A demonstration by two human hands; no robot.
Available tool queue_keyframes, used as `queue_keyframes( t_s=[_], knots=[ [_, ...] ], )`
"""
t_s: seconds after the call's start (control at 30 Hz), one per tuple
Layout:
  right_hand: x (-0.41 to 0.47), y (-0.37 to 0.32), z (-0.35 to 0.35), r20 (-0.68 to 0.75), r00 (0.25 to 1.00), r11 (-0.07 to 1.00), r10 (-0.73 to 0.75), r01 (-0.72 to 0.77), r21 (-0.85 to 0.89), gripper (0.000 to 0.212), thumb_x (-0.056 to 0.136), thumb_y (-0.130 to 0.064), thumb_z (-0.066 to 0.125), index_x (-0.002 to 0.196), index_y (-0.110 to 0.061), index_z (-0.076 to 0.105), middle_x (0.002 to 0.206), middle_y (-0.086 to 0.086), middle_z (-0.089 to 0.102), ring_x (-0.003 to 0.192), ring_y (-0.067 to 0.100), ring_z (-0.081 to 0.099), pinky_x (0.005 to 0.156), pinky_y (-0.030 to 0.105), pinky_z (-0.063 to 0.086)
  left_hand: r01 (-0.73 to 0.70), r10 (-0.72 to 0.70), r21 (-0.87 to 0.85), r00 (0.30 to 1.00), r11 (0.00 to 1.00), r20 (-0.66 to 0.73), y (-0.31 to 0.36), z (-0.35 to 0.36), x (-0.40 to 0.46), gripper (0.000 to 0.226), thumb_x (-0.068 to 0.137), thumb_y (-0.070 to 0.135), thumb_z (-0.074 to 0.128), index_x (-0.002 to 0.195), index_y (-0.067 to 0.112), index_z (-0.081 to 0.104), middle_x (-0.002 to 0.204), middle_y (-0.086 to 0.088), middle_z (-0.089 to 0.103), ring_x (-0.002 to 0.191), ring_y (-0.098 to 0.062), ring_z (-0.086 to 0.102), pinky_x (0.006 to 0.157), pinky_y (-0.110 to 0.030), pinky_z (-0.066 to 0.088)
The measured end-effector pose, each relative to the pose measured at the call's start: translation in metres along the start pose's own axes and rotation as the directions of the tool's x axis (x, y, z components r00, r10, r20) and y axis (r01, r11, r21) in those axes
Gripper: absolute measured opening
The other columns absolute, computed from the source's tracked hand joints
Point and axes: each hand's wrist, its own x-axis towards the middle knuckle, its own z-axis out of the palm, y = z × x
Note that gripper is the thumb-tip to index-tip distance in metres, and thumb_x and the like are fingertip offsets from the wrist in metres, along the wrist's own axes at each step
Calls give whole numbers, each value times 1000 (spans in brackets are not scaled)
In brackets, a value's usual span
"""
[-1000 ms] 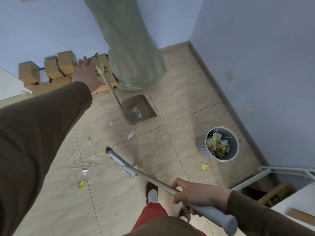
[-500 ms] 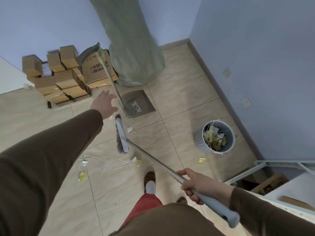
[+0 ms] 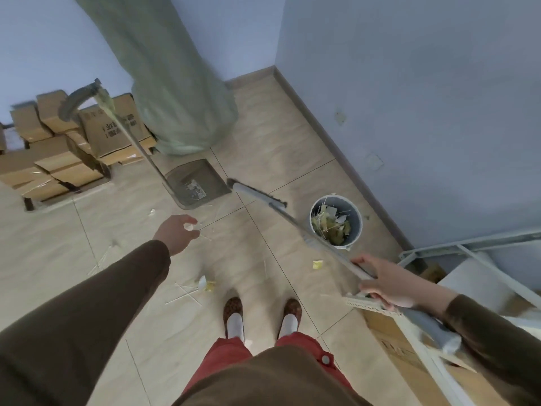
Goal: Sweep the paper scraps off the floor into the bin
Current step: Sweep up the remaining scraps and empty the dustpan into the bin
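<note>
A: What is the right hand doing?
B: Its grip is wrapped round the broom handle, with the broom head lifted far ahead of it, between the dustpan and the bin.

A: And the left hand?
B: Its fingers are loose, holding nothing, with the standing dustpan just beyond it.

A: Where are the paper scraps?
B: Scattered on the floor, some between the two hands near the shoes, one yellow scrap just left of the right hand. The bin already holds paper.
</note>
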Motion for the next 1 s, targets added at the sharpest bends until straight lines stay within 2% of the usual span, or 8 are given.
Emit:
queue_keyframes(
  t_s=[0.17,0.27,0.4,0.5,0.63,0.77,0.9,1.0],
  knots=[
    [61,30,-93,-103,995,997,-10,3,-72,52,97,-14,60,143,-27,40,74,6,59,49,11,48,44,19,44,15,-15,-5,1000,1000,26,45,39,-7,34,88,23,72,121,16,68,134,-12,59,117,-32,57,91,-32,41],
    [116,44,-154,-155,987,981,-41,11,-192,50,98,-15,59,144,-25,41,74,9,62,52,16,53,49,23,47,40,-40,-6,999,999,21,69,62,-12,33,89,24,71,122,18,68,138,-10,58,119,-30,56,93,-31,40],
    [186,74,-217,-222,975,974,20,-69,-214,55,95,-8,55,146,-21,40,82,14,62,58,27,62,52,31,51,70,-70,5,997,998,23,93,95,-17,31,90,24,70,121,20,68,136,-7,60,110,-26,58,89,-28,37],
    [220,111,-235,-259,960,961,104,-164,-222,53,98,-4,45,146,-25,37,79,20,61,53,28,58,44,28,48,76,-77,28,996,997,43,102,118,-17,31,90,26,70,121,22,68,136,-6,59,102,-20,59,85,-26,39],
    [232,175,-220,-354,915,935,194,-281,-216,48,102,-8,38,147,-23,35,100,21,59,75,32,64,48,28,49,74,-78,50,994,996,80,105,140,-18,30,91,24,69,120,21,68,133,-6,58,78,-8,57,67,-20,41],
    [216,236,-180,-283,885,907,369,-410,-100,56,100,-3,43,149,-26,31,118,25,55,74,30,57,52,32,52,83,-90,71,991,994,100,106,148,-21,29,91,24,69,120,21,68,132,-9,59,88,-18,58,82,-27,39],
    [197,253,-116,-195,857,879,476,-468,90,45,103,-8,42,144,-24,32,105,26,58,60,20,46,43,25,44,54,-62,68,991,996,120,108,149,-26,27,91,28,68,118,24,68,125,-8,62,85,-21,62,77,-30,46],
    [173,238,-61,-119,866,853,487,-441,279,45,104,-3,36,147,-12,29,83,14,46,61,18,44,39,24,45,7,-14,64,993,998,119,107,149,-37,27,90,30,68,117,27,68,128,-6,62,100,-26,61,91,-36,47]
  ],
)
